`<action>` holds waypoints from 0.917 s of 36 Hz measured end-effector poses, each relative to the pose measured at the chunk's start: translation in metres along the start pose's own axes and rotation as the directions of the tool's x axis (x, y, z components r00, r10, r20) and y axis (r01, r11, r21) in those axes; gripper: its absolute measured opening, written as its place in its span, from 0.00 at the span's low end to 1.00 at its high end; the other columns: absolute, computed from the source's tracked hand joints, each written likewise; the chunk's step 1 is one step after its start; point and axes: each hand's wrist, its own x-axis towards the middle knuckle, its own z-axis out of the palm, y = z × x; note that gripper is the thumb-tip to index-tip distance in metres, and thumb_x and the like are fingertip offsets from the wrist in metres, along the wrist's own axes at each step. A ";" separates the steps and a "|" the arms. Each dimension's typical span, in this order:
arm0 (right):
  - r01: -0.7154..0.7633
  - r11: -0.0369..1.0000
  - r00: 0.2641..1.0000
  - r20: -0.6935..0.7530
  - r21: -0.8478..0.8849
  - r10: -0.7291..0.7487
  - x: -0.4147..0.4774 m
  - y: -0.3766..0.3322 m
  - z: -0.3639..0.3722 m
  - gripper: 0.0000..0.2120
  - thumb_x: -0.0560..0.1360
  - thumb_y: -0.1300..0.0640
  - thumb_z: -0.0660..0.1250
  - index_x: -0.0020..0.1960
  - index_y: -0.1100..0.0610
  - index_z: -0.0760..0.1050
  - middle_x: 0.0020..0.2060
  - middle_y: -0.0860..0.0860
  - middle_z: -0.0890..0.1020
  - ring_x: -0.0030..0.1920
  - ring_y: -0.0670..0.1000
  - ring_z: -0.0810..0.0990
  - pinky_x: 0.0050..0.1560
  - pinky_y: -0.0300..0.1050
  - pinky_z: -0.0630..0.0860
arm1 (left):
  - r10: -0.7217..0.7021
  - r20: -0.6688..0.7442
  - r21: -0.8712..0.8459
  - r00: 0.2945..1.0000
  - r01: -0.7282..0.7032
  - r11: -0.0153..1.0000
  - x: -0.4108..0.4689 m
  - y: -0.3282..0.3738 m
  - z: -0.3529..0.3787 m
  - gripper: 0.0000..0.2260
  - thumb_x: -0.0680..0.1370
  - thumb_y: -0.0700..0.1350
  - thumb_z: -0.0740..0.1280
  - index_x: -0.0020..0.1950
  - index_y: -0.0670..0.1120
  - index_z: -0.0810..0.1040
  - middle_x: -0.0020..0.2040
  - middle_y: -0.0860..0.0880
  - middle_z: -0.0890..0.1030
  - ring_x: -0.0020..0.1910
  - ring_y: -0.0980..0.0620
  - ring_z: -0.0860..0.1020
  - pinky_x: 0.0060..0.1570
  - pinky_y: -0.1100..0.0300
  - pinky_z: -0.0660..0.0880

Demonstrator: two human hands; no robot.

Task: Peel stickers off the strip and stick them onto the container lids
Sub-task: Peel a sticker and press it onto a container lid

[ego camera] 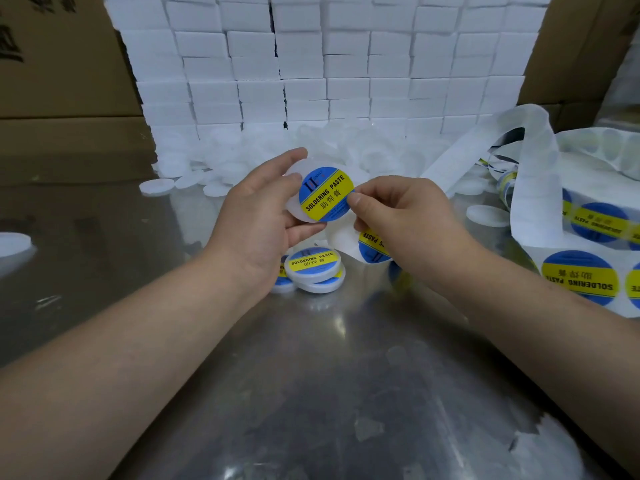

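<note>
The fingers (356, 201) of the right hand (401, 216) pinched the edge of a round blue and yellow sticker (325, 194). It said "SOLDERING PASTE". The sticker lay over a round white plastic lid (294, 206). The left hand (256, 216) gripped that lid above the shiny metal desk (329, 375). Under the hands sat a few stickered lids (313, 265). A white paper strip of stickers (581, 275) curled on the right. Plain white lids (242, 157) were piled behind, in front of stacked white boxes (329, 64).

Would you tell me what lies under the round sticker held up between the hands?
A white lid, gripped by the left hand; only its left rim shows. The sticker, pinched by the right hand, covers the rest.
</note>
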 end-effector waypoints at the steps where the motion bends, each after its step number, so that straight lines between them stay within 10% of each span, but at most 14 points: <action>1: -0.003 1.000 1.000 -0.003 -0.005 0.003 0.000 0.000 0.000 0.12 0.75 0.55 0.65 0.34 0.44 0.75 0.23 0.39 0.77 0.28 0.37 0.75 0.35 0.30 0.73 | 0.008 0.005 0.007 1.000 -0.008 1.000 0.000 0.000 0.000 0.13 0.79 0.38 0.58 0.50 0.54 0.77 0.40 0.52 0.83 0.40 0.49 0.83 0.42 0.57 0.81; 33: -0.031 0.989 0.998 -0.050 -0.146 0.024 -0.001 -0.003 -0.003 0.15 0.74 0.52 0.65 0.29 0.51 0.74 0.21 0.38 0.76 0.23 0.38 0.72 0.25 0.26 0.66 | 0.178 0.072 0.154 0.981 -0.187 0.970 -0.004 -0.011 0.001 0.17 0.77 0.37 0.64 0.47 0.62 0.75 0.43 0.61 0.82 0.43 0.59 0.82 0.40 0.66 0.78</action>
